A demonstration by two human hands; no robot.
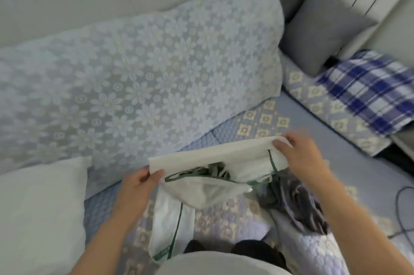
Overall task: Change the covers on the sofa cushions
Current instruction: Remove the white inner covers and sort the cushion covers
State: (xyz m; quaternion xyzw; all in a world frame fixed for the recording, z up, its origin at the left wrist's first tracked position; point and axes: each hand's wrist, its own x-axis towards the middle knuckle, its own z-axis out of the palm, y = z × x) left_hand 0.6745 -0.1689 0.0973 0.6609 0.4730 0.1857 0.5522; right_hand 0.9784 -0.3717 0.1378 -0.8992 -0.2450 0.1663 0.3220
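Observation:
A white cushion cover with green piping (pixel 208 158) is stretched between my hands above the sofa seat. My left hand (pixel 136 187) pinches its left corner and my right hand (pixel 300 153) grips its right end. Part of the cover hangs down toward my lap, and its opening gapes between my hands. A bare white cushion (pixel 40 212) lies at the lower left. A dark patterned cloth (pixel 298 203) is bunched on the seat under my right forearm.
A long back cushion in blue floral lace (pixel 134 77) leans against the wall. A grey cushion (pixel 322 32) and a blue plaid cloth (pixel 369 91) sit at the right. The quilted seat pad (pixel 264 120) lies below. A black cable (pixel 401 212) runs at the far right.

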